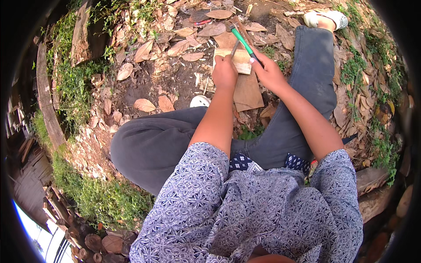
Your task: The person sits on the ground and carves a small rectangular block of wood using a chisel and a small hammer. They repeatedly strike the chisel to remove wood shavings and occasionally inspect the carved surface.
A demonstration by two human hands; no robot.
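My left hand [225, 73] is closed around a thin metal chisel [235, 47], its fingers resting at a pale wooden block [244, 68]. In my right hand [269, 73] is a hammer [241, 38] with a green and black handle, its head up and away from me, just above the far end of the chisel. The block lies on a flat brown board [248, 95] on the ground between my legs. My left hand hides part of the block and most of the chisel's lower end.
Dry leaves [144, 51] and pale wood chips [200, 81] cover the soil around the block. A small red object [201, 22] lies beyond it. My bent legs flank the work, with a white shoe [200, 101] close by. Timber [81, 37] and green plants [72, 79] stand at the left.
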